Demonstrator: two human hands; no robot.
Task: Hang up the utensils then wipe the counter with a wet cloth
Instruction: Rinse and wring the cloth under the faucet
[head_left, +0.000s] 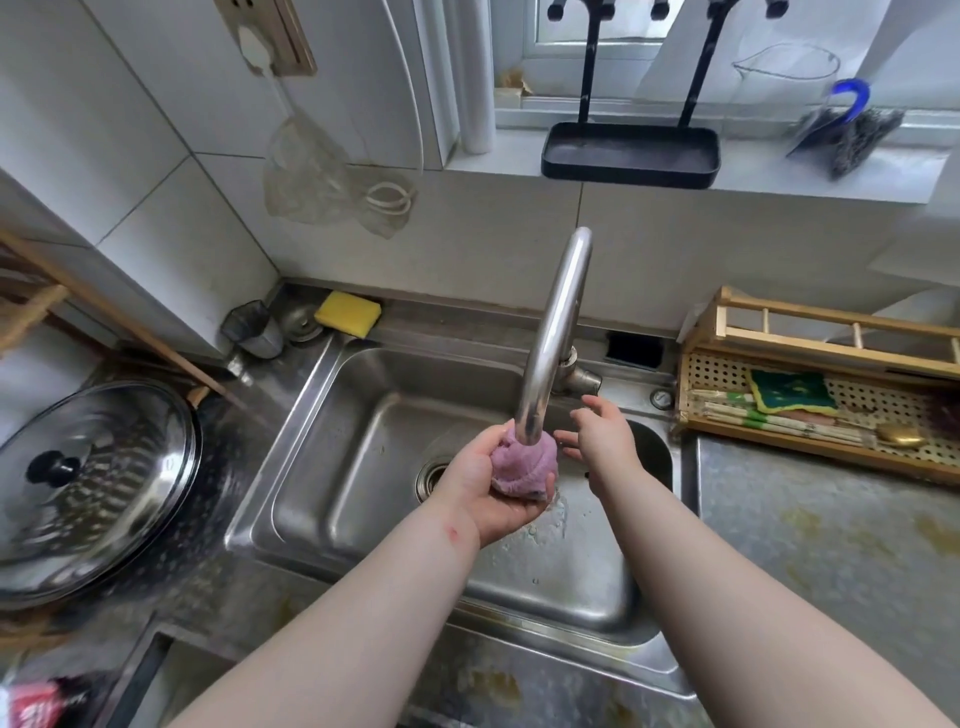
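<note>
The left hand (493, 483) is cupping a bunched pink cloth (522, 470) over the sink (332, 457), its fingers curled round it right under the tap (553, 338) mouth. The right hand (602, 436) is hovering just beside it, fingers spread and holding nothing. To do this well, I'd be loosening the wad so water is reaching every fold, then wringing it with both hands before going to the stained counter (831, 545). The spout is hiding the cloth's top, the stream is hard to make out, and the rack's (631, 156) hooks are cut off.
</note>
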